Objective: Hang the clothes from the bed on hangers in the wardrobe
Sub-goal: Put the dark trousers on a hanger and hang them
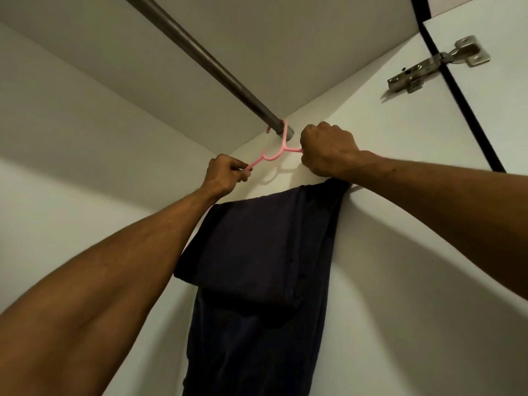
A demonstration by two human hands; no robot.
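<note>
Head view, the only one we have, looks up into the wardrobe corner. The pink hanger [274, 154] has its hook over the grey rail [200, 61], right at the rail's end by the side panel [400, 224]. Our left hand [225, 174] pinches the hanger's left arm between thumb and curled fingers. Our right hand [328, 150] is closed in a fist around the right arm. The dark garment [257, 252] is draped double below our hands and drops out of the bottom of the frame. We cannot see the bar it hangs from. A metal door hinge [440, 67] sits high on the right.

We judge the hanging nearly done, and the risk lies in the letting go. The hook sits so close to the rail's end fitting that it may be only partly seated, and an uneven release could tip the hanger. The fold looks lopsided, so the cloth might slide off.
</note>
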